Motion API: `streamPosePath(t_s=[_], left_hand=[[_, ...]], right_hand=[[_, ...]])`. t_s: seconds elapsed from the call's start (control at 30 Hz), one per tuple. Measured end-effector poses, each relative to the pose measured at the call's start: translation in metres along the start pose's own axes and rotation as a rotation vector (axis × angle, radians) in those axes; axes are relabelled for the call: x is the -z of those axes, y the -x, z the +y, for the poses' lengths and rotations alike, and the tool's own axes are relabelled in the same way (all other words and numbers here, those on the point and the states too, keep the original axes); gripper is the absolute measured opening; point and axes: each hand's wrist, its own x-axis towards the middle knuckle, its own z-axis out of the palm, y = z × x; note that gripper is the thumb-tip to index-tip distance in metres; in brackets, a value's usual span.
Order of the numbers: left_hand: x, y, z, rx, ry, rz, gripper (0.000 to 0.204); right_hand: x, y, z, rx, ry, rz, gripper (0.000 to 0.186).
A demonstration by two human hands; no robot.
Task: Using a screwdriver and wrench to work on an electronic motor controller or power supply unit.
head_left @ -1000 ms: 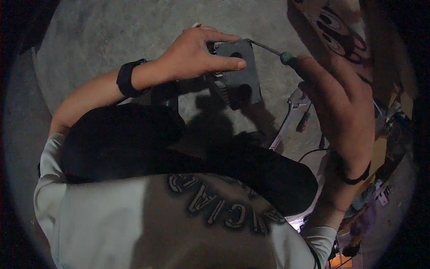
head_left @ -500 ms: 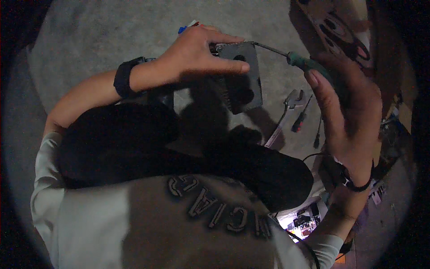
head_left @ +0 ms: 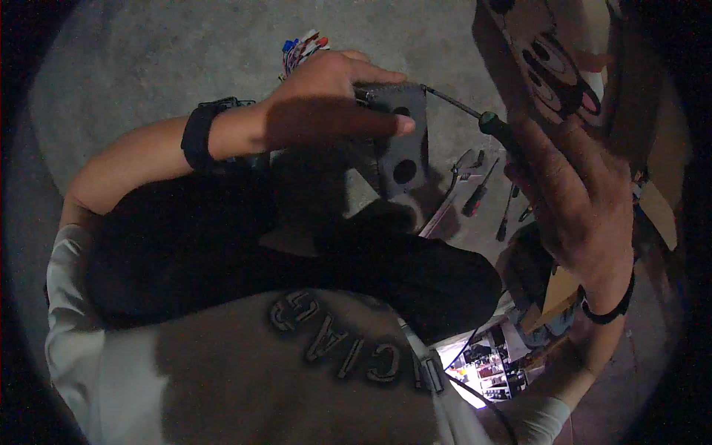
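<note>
My left hand [head_left: 326, 96] is closed on a grey metal box [head_left: 404, 144] with dark round holes in its upper face, thumb on top and index finger along the far edge. Out past that hand sticks a bundle of coloured wires [head_left: 302, 50] with blue and red plugs. In my right hand [head_left: 575, 193] is a screwdriver [head_left: 489, 124] with a green handle, its fingers wrapped round the grip. The shaft points left, and its tip is at the box's far right corner; whether it sits in a screw is too small to tell.
On the floor right of the box lie an adjustable wrench [head_left: 456, 178], a red-and-black screwdriver [head_left: 478, 194] and a dark screwdriver [head_left: 506, 215]. A cardboard box with a cartoon print [head_left: 556, 67] stands at the far right. A bright screen [head_left: 486, 371] glows near my right forearm.
My right hand has turned and its fingers have closed further round the screwdriver handle. The metal box has shifted slightly nearer, and more of the wire bundle shows. The view has shifted a little.
</note>
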Motion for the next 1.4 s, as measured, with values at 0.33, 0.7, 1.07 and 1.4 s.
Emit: streamPosePath(t_s=[0.33, 0.7, 1.07, 1.4], left_hand=[[0.002, -0.009, 0.003, 0.041, 0.071, -0.071, 0.054], [-0.005, -0.008, 0.001, -0.033, 0.086, -0.012, 0.052], [-0.007, -0.011, -0.004, -0.122, 0.005, 0.017, 0.05], [-0.013, -0.009, -0.004, -0.033, 0.069, 0.002, 0.05]], right_hand=[[-0.018, -0.008, -0.002, -0.213, -0.274, 0.107, 0.03], [-0.002, -0.009, 0.014, -0.197, -0.229, 0.042, 0.033], [-0.016, -0.008, 0.023, -0.098, -0.281, 0.02, 0.032], [-0.032, 0.001, 0.007, -0.607, -0.543, 0.351, 0.033]])
